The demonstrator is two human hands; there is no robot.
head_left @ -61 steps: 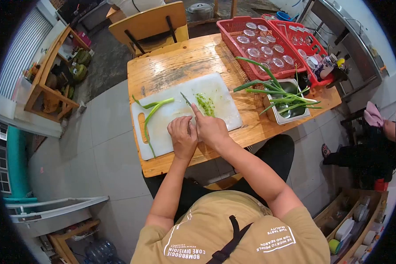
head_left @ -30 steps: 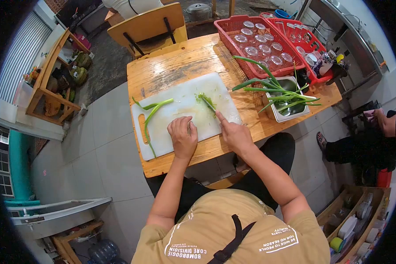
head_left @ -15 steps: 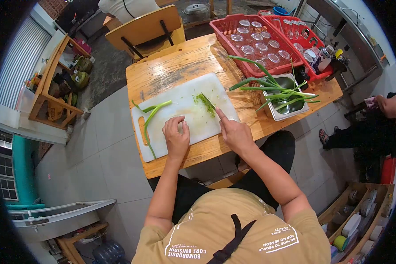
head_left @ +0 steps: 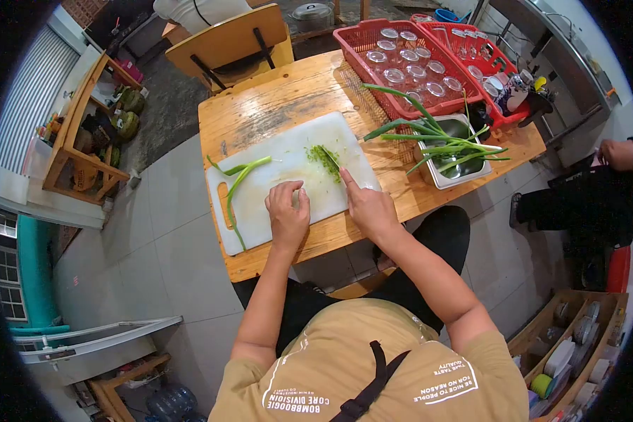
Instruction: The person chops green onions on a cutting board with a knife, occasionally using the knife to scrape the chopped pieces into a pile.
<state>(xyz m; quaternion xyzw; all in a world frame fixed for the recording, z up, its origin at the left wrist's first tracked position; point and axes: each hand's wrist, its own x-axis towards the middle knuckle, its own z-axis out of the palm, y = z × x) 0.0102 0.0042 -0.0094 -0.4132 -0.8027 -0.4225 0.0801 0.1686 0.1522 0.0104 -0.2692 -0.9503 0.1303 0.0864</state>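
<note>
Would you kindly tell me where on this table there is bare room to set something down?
The table has bare wood at its far part, between the cutting board and the chair. The right side is crowded: red baskets of glasses and the metal tray with green onions.

the right hand (head_left: 368, 209) grips a knife (head_left: 328, 158), its blade in the chopped greens (head_left: 322, 156) just beyond the fingers. the left hand (head_left: 287, 214) presses flat on the cutting board (head_left: 281, 176), a green onion stalk (head_left: 238, 184) left of its fingers.
</note>
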